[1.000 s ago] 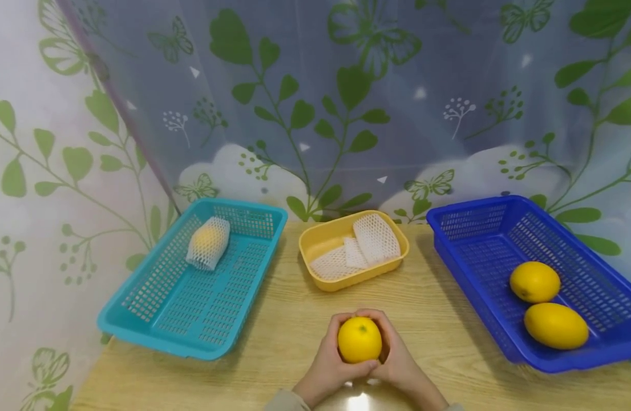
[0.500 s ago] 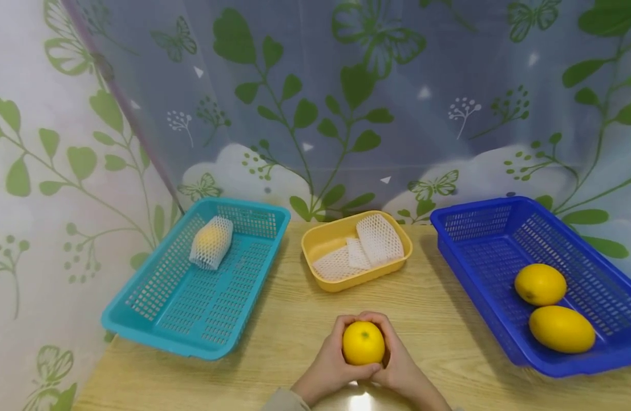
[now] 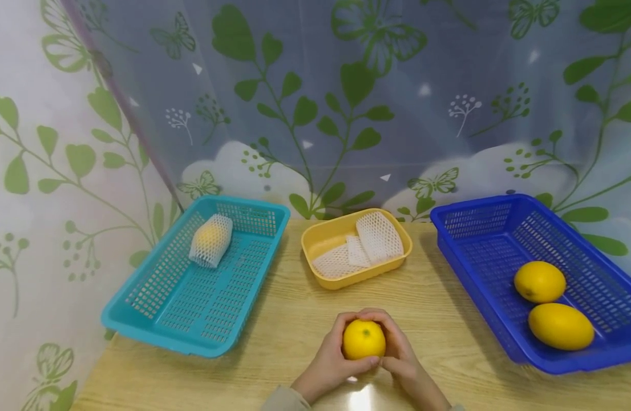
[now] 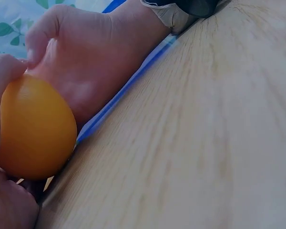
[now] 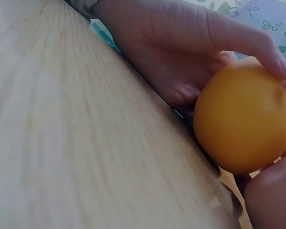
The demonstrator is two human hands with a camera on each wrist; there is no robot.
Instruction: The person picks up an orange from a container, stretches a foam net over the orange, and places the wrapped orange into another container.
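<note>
Between both hands, low over the front of the table (image 3: 274,319), a yellow lemon (image 3: 364,339) stands with one end facing up. My left hand (image 3: 330,361) grips it from the left, thumb across its near side. From the right, my right hand (image 3: 404,361) cups it with curled fingers, its thumb low at the near side. In the left wrist view the lemon (image 4: 35,126) appears close above the wood. The right wrist view shows the left thumb lying on top of the lemon (image 5: 243,117).
Left stands a teal basket (image 3: 228,337) with a net-wrapped fruit (image 3: 211,240). A yellow tray (image 3: 315,237) at the back holds white foam nets (image 3: 379,237). The blue basket (image 3: 464,297) on the right contains two lemons (image 3: 561,326). A patterned curtain (image 3: 315,103) hangs behind.
The right thumb has shifted slightly away from the left thumb. Both hands keep the lemon in nearly the same place; the whole view has shifted slightly.
</note>
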